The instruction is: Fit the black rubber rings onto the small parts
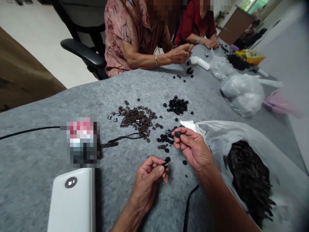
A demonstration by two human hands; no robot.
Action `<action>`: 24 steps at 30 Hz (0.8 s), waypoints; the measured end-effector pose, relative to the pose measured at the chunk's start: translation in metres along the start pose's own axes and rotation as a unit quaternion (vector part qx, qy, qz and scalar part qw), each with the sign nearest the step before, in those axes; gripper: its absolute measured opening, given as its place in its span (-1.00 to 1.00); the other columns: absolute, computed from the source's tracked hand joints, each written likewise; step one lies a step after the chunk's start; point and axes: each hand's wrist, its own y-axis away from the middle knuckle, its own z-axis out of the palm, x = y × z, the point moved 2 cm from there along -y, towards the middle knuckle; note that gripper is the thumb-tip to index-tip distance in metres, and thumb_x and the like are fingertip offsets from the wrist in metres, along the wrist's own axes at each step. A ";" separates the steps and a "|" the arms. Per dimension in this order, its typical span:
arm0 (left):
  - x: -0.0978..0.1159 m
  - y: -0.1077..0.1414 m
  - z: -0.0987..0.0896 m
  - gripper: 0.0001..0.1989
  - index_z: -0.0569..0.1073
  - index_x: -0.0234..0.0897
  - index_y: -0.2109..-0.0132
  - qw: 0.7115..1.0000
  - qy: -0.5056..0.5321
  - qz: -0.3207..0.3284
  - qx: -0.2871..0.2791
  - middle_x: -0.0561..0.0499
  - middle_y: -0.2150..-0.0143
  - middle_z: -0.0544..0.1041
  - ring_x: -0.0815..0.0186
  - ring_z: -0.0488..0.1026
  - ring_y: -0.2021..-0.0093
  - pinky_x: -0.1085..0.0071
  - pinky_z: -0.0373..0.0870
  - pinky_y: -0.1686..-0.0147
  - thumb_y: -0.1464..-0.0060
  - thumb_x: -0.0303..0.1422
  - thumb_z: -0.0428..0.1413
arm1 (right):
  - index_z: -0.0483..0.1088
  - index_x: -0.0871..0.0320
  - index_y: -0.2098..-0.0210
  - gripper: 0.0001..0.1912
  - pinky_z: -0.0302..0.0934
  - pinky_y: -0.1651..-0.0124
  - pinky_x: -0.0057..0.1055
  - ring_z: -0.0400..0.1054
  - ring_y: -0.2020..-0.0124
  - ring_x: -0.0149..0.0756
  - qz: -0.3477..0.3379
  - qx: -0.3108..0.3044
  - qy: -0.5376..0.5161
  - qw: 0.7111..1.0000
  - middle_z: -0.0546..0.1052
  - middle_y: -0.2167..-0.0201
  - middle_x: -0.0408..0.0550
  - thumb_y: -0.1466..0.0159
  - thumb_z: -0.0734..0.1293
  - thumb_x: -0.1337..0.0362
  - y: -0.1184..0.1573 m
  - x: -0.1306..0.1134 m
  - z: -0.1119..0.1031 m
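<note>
Head camera looks down on the left hand [146, 182] pinching a small black piece [165, 165] and the right hand [193, 149] pinching a round black bead [177, 134], the hands apart above a grey felt tabletop [43, 154] strewn with more beads [177, 105].

Room view — black office chair [82, 53] on pale floor [41, 38]
Upper right: daylit window [256, 5] showing green, with a brown panel [235, 25] standing just below it — light is even.

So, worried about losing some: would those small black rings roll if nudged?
Probably: the small black rings look round, and strays lie apart from the pile. The grey felt may slow them. They seem light, since the right hand pinches one between fingertips.
</note>
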 end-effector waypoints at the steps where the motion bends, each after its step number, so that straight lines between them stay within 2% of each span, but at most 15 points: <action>1: 0.001 0.000 0.000 -0.61 0.48 -0.39 0.32 1.000 0.002 0.005 -0.001 0.02 0.42 0.53 0.48 0.40 0.50 0.51 0.39 0.49 0.18 -0.27 0.47 | 0.46 0.25 0.23 -0.65 0.31 0.41 -0.58 0.36 0.43 -0.56 0.014 0.001 -0.022 1.000 0.54 0.28 -0.06 -0.03 0.53 0.26 0.009 0.003 0.002; 4: 0.002 0.000 0.001 -0.63 0.48 -0.39 0.31 1.000 0.004 0.021 -0.004 0.03 0.43 0.54 0.47 0.41 0.51 0.51 0.40 0.49 0.17 -0.30 0.46 | 0.45 0.24 0.22 -0.68 0.29 0.42 -0.60 0.34 0.44 -0.58 0.039 0.012 -0.066 0.997 0.53 0.31 -0.07 -0.05 0.51 0.29 0.033 0.015 0.006; 7: 0.003 0.000 0.000 -0.64 0.48 -0.38 0.30 0.999 0.004 0.033 -0.007 0.03 0.43 0.55 0.46 0.43 0.51 0.51 0.40 0.49 0.15 -0.31 0.45 | 0.44 0.22 0.17 -0.64 0.26 0.44 -0.59 0.29 0.47 -0.59 0.032 0.037 -0.077 0.996 0.49 0.36 -0.11 -0.08 0.51 0.24 0.053 0.029 0.009; 10: 0.003 0.001 0.000 -0.66 0.47 -0.37 0.30 0.999 0.006 0.038 -0.011 0.05 0.42 0.56 0.47 0.44 0.51 0.52 0.41 0.48 0.14 -0.33 0.44 | 0.43 0.20 0.09 -0.62 0.26 0.43 -0.56 0.29 0.50 -0.57 -0.003 0.073 -0.024 0.997 0.40 0.47 -0.18 -0.16 0.46 0.16 0.070 0.041 0.013; 12: 0.003 0.002 0.000 -0.67 0.48 -0.36 0.30 0.999 0.005 0.038 -0.013 0.05 0.43 0.56 0.48 0.45 0.52 0.52 0.41 0.47 0.13 -0.33 0.44 | 0.42 0.22 0.12 -0.65 0.25 0.42 -0.57 0.28 0.52 -0.57 -0.016 0.097 0.024 0.995 0.36 0.54 -0.22 -0.20 0.43 0.14 0.078 0.047 0.014; 15: 0.003 0.003 0.002 -0.68 0.48 -0.36 0.31 0.999 0.001 0.036 -0.018 0.06 0.43 0.56 0.47 0.46 0.52 0.51 0.41 0.46 0.13 -0.34 0.44 | 0.37 0.22 0.20 -0.68 0.23 0.43 -0.59 0.27 0.55 -0.58 -0.022 0.111 0.048 0.992 0.35 0.58 -0.24 -0.20 0.43 0.13 0.084 0.053 0.017; 19: 0.001 0.003 0.002 -0.67 0.47 -0.35 0.30 0.999 -0.007 0.033 -0.021 0.07 0.43 0.56 0.46 0.45 0.52 0.51 0.39 0.46 0.13 -0.34 0.44 | 0.31 0.22 0.29 -0.67 0.21 0.51 -0.56 0.31 0.60 -0.50 -0.010 0.117 0.013 0.993 0.36 0.63 -0.23 -0.15 0.43 0.13 0.084 0.054 0.018; 24: -0.003 0.004 0.002 -0.70 0.49 -0.34 0.30 0.999 -0.016 0.031 -0.027 0.05 0.42 0.56 0.46 0.45 0.50 0.51 0.41 0.46 0.11 -0.34 0.42 | 0.27 0.21 0.27 -0.72 0.32 0.50 -0.47 0.34 0.59 -0.46 -0.005 0.101 -0.048 0.994 0.43 0.59 -0.20 -0.18 0.40 0.19 0.082 0.053 0.014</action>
